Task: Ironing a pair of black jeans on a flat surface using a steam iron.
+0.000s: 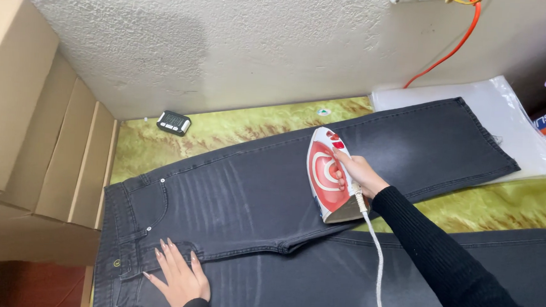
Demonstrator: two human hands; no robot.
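A pair of dark grey jeans lies spread flat on a green and yellow patterned cloth, waistband at the left, legs running right. My right hand grips the handle of a red and white iron that rests on the upper leg near the thigh. A white cord trails from the iron down over the lower leg. My left hand lies flat, fingers spread, on the jeans near the fly and waistband, pressing the fabric.
Cardboard boxes stack along the left. A small black digital timer sits by the wall. Clear plastic sheeting lies under the upper leg's hem at right. An orange cable hangs down the wall.
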